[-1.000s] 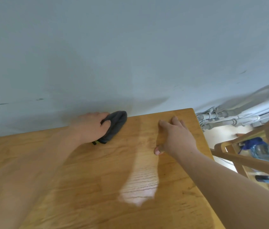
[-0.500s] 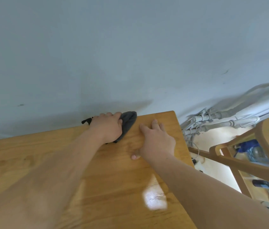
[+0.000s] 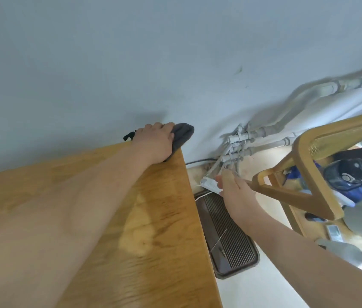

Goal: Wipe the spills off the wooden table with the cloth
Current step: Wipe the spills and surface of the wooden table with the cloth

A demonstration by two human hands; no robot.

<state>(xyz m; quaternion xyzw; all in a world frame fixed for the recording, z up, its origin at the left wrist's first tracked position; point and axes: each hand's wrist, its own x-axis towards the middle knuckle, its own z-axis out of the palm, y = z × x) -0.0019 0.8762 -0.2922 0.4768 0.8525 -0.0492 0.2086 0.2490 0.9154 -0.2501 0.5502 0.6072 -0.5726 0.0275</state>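
Head view: left hand (image 3: pixel 153 143) clutches bunched soft grey cloth (image 3: pixel 182 134), partly hidden beneath it, at far corner of grained wooden table (image 3: pixel 164 218), upper centre. Right hand (image 3: pixel 235 192), fingers straight, empty, hangs off-table, centre right, slightly blurred.

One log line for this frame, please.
phase: wipe | left hand: holds cloth on table far right corner, by wall | right hand: off table, open, empty

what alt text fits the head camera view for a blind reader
A left hand holds a grey cloth on the far corner of a wooden table by a pale wall. The right hand hangs open beside the table.
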